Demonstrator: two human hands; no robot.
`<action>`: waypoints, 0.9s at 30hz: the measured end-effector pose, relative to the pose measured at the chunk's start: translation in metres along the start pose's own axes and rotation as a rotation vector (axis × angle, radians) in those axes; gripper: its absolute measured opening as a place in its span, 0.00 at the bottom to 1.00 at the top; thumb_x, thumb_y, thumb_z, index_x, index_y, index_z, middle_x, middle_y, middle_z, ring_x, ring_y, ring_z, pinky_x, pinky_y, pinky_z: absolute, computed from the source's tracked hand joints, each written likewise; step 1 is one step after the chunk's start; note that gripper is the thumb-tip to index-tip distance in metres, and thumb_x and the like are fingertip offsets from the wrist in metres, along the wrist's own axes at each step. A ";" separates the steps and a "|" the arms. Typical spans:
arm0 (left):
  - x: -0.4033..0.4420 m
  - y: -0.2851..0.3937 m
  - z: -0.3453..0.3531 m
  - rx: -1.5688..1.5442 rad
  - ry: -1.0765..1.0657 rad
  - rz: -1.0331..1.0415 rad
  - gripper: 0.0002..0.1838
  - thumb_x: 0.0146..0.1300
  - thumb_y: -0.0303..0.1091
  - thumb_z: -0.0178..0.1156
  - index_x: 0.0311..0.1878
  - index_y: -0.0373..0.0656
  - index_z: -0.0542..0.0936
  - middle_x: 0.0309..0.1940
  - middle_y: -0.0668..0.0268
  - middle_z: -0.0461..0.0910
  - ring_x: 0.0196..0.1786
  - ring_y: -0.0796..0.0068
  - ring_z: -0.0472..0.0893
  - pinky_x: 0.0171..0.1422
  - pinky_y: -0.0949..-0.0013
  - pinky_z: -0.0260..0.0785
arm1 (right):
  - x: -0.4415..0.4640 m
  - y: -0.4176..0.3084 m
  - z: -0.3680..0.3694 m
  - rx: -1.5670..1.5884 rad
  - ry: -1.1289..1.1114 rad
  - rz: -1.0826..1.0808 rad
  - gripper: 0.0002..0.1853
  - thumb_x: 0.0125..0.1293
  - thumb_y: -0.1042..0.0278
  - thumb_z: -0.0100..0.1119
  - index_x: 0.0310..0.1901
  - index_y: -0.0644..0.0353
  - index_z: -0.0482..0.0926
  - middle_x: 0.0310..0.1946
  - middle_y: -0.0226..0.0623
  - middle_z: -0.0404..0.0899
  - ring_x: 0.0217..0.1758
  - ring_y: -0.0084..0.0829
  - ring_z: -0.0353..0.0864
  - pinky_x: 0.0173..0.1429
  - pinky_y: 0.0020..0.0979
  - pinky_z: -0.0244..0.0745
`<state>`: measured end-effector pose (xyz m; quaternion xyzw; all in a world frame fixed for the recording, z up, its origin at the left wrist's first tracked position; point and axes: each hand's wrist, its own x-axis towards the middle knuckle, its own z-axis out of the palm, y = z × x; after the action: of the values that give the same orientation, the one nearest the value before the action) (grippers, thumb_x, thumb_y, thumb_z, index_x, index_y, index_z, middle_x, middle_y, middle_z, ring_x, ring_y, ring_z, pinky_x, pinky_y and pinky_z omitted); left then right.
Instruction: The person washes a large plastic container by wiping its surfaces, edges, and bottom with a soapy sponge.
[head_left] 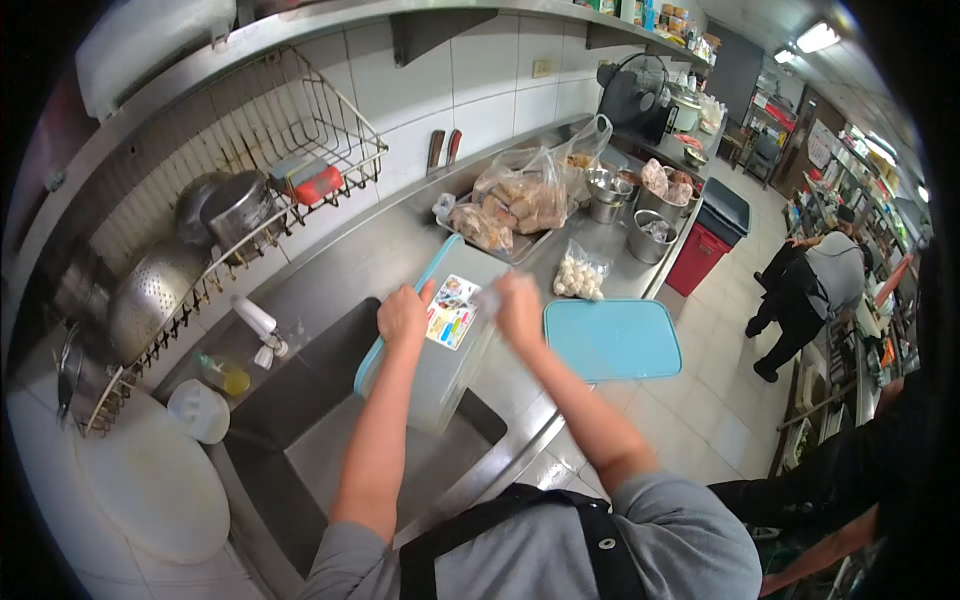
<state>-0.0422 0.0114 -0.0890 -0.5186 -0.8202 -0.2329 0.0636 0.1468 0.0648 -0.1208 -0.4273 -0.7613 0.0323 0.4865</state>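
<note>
A clear plastic storage box [459, 375] with a blue rim stands tipped over the edge of the sink [330, 440]. A printed label [455, 313] sticks to its upper side. My left hand [403, 316] is closed on the box's rim, left of the label. Just right of the label, my right hand [519, 312] is closed and smeared by motion. Something small and whitish shows at its fingers; I cannot make out what it is. The flat blue lid [612, 340] lies on the counter to the right of my right forearm.
Bagged meat [520, 195] sits on a tray at the back. Near it are a bag of white balls [580, 275] and steel pots [652, 237]. Left are a faucet [256, 320] and a wire rack [250, 235]. A person [825, 280] stands across the aisle; another's arm shows lower right.
</note>
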 end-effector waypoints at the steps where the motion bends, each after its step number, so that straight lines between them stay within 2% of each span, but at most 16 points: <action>1: -0.001 0.000 0.001 0.009 -0.001 -0.008 0.33 0.69 0.63 0.49 0.32 0.38 0.83 0.29 0.48 0.84 0.35 0.48 0.85 0.40 0.50 0.77 | -0.035 -0.017 0.002 0.054 -0.059 -0.096 0.10 0.49 0.70 0.70 0.36 0.57 0.83 0.33 0.44 0.81 0.39 0.47 0.78 0.44 0.44 0.72; 3: 0.001 0.003 -0.001 0.012 -0.009 -0.006 0.33 0.69 0.63 0.49 0.32 0.38 0.83 0.29 0.48 0.84 0.35 0.48 0.85 0.40 0.50 0.77 | -0.074 -0.087 -0.036 0.188 -0.200 -0.163 0.09 0.50 0.70 0.70 0.34 0.58 0.83 0.35 0.44 0.80 0.42 0.47 0.77 0.45 0.44 0.72; 6: -0.008 -0.004 -0.005 -0.002 -0.043 0.016 0.34 0.68 0.64 0.49 0.32 0.38 0.83 0.29 0.47 0.84 0.36 0.47 0.85 0.41 0.49 0.76 | -0.044 -0.042 -0.010 0.142 -0.007 -0.177 0.07 0.45 0.69 0.72 0.29 0.51 0.87 0.32 0.40 0.81 0.37 0.43 0.76 0.41 0.41 0.70; 7: -0.008 -0.005 -0.008 -0.010 -0.050 0.027 0.34 0.68 0.64 0.49 0.32 0.38 0.83 0.29 0.47 0.84 0.36 0.47 0.85 0.41 0.49 0.76 | -0.018 -0.016 -0.004 -0.044 -0.032 -0.032 0.06 0.50 0.66 0.73 0.31 0.51 0.87 0.31 0.41 0.81 0.38 0.44 0.76 0.43 0.42 0.71; 9: -0.003 -0.007 -0.010 -0.035 -0.053 0.035 0.34 0.67 0.65 0.50 0.32 0.38 0.83 0.30 0.46 0.83 0.36 0.46 0.84 0.41 0.48 0.75 | 0.032 0.026 -0.005 -0.052 0.107 0.026 0.08 0.55 0.61 0.72 0.32 0.55 0.87 0.30 0.43 0.82 0.36 0.44 0.79 0.42 0.40 0.72; 11: -0.001 -0.008 -0.008 -0.065 -0.063 0.033 0.34 0.66 0.65 0.51 0.31 0.37 0.83 0.30 0.46 0.83 0.37 0.44 0.83 0.41 0.47 0.74 | 0.056 0.079 0.017 0.434 -0.161 0.563 0.14 0.57 0.56 0.72 0.34 0.60 0.86 0.31 0.46 0.83 0.34 0.43 0.81 0.40 0.36 0.74; 14: 0.000 -0.005 -0.008 -0.010 -0.045 0.042 0.34 0.66 0.65 0.51 0.30 0.38 0.83 0.28 0.47 0.83 0.34 0.47 0.85 0.38 0.49 0.76 | 0.050 0.084 0.014 0.800 -0.212 0.955 0.17 0.54 0.55 0.75 0.32 0.61 0.83 0.28 0.46 0.83 0.32 0.51 0.82 0.43 0.37 0.76; 17: 0.004 0.002 0.000 0.008 -0.028 0.044 0.35 0.67 0.66 0.50 0.29 0.38 0.83 0.27 0.48 0.83 0.33 0.49 0.85 0.37 0.51 0.77 | 0.028 0.051 0.013 0.183 0.106 0.339 0.14 0.53 0.60 0.74 0.36 0.61 0.86 0.31 0.42 0.83 0.35 0.42 0.81 0.40 0.36 0.75; 19: 0.007 0.010 0.004 0.036 -0.015 0.063 0.34 0.69 0.64 0.48 0.29 0.39 0.83 0.27 0.49 0.83 0.32 0.49 0.85 0.36 0.52 0.77 | 0.005 -0.003 0.004 -0.120 -0.047 -0.084 0.11 0.49 0.65 0.73 0.34 0.59 0.85 0.33 0.42 0.82 0.38 0.45 0.79 0.41 0.39 0.75; 20: 0.007 0.013 0.005 0.050 -0.009 0.070 0.34 0.70 0.63 0.47 0.28 0.39 0.83 0.27 0.49 0.84 0.32 0.50 0.85 0.36 0.52 0.77 | 0.000 -0.033 -0.009 -0.098 -0.080 -0.147 0.11 0.44 0.71 0.71 0.33 0.58 0.85 0.37 0.45 0.82 0.41 0.49 0.77 0.45 0.44 0.75; 23: 0.005 0.014 0.001 0.050 -0.019 0.090 0.34 0.74 0.59 0.43 0.28 0.40 0.83 0.27 0.49 0.84 0.32 0.51 0.85 0.36 0.53 0.78 | 0.042 0.028 0.021 -0.203 -0.126 -0.022 0.10 0.45 0.74 0.69 0.33 0.57 0.85 0.37 0.46 0.82 0.43 0.50 0.78 0.51 0.45 0.75; 26: 0.008 0.016 0.002 0.031 -0.020 0.065 0.33 0.76 0.56 0.40 0.27 0.40 0.83 0.27 0.49 0.84 0.33 0.51 0.86 0.37 0.53 0.78 | 0.091 0.041 0.035 -0.148 -0.260 0.257 0.12 0.46 0.76 0.66 0.36 0.56 0.85 0.37 0.46 0.81 0.45 0.49 0.79 0.55 0.45 0.74; 27: 0.009 0.016 0.003 0.044 -0.018 0.062 0.33 0.76 0.56 0.40 0.27 0.40 0.83 0.27 0.49 0.84 0.33 0.51 0.86 0.37 0.53 0.78 | 0.084 0.031 0.039 -0.139 -0.260 0.138 0.11 0.47 0.76 0.66 0.35 0.56 0.85 0.38 0.46 0.81 0.46 0.49 0.80 0.55 0.44 0.75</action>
<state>-0.0316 0.0261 -0.0832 -0.5443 -0.8092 -0.2081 0.0745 0.1226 0.1561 -0.0955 -0.5037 -0.7871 0.0680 0.3495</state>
